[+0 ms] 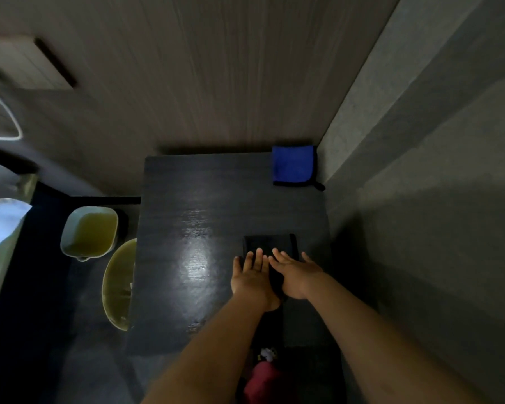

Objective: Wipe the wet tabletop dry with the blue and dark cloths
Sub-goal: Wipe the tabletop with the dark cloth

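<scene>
The dark tabletop (199, 199) fills the middle of the head view, with a bright wet sheen near its centre. A dark cloth (270, 243) lies flat on its right side. My left hand (252, 277) and my right hand (296, 275) press down side by side on the cloth's near half, fingers spread and flat, covering most of it. A folded blue cloth (293, 164) with a dark edge rests at the table's far right corner, apart from both hands.
Walls close in behind and to the right of the table. On the floor to the left stand a pale bin (89, 231) and a round yellowish basin (118, 287), partly under the table edge. A red object (263, 380) lies below the near edge.
</scene>
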Motion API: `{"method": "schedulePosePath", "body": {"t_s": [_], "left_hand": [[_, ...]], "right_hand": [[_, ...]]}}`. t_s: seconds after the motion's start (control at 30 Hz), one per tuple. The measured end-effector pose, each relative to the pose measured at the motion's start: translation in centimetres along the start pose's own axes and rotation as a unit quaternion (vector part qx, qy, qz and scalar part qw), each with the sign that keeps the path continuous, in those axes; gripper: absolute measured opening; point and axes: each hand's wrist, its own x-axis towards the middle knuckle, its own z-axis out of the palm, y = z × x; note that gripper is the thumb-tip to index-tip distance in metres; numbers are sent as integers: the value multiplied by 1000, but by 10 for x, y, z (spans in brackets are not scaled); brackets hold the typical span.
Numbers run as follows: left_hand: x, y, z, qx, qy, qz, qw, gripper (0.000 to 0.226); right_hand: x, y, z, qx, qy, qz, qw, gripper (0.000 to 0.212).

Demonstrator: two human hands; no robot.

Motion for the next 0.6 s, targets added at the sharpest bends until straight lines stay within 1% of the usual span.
{"method": "schedulePosePath", "body": {"t_s": [0.23, 0.6], "left_hand": [[2, 17, 1, 1, 20, 11, 1000, 99], [9, 45, -1, 20, 31, 22, 999, 99]], "right_hand": [[-4, 17, 3, 2, -3, 12, 1000, 82], [-15, 45, 6, 13, 0, 17, 1000, 76]]}}
